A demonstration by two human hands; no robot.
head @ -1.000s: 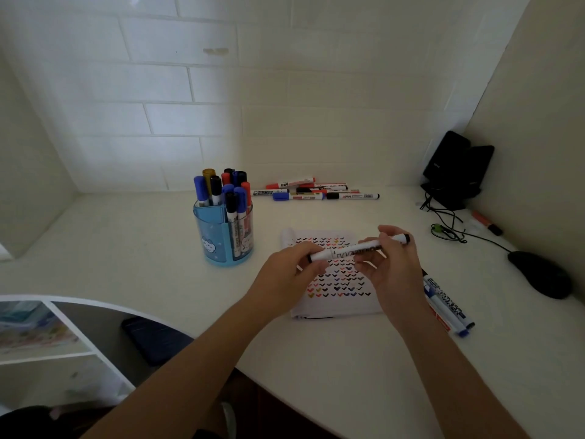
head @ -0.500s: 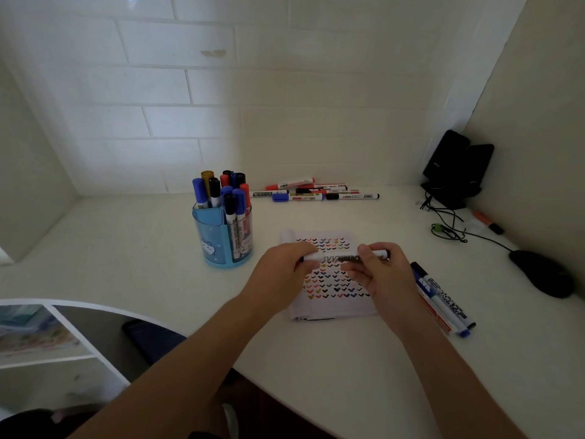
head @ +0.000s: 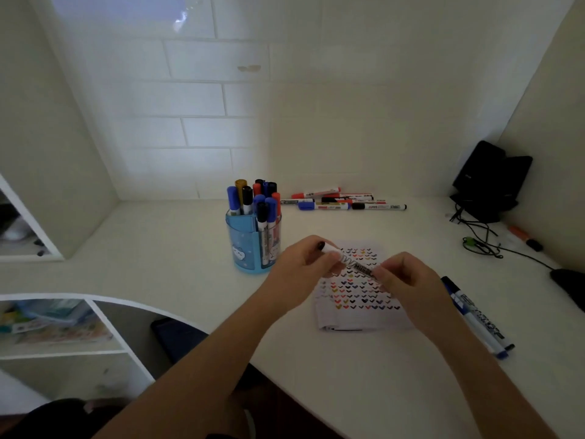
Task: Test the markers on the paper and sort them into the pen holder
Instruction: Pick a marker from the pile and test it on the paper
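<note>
The left hand (head: pixel 300 269) and right hand (head: pixel 411 282) are each pinching one end of the white black-tipped marker (head: pixel 356 266), just above the white paper of coloured ticks (head: pixel 357 318). Pulling the cap off straight is probably working best. The marker was lying level; now its left end is tipping up. The blue plastic pen holder (head: pixel 243 248) is standing beyond the grip, leftward.

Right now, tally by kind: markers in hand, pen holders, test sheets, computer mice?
White-barrelled, black-ended marker, gripped by left hand and right hand: 1
Blue plastic pen holder: 1
White paper sheet with coloured ticks: 1
Black computer mouse: 1
Total: 4
</note>
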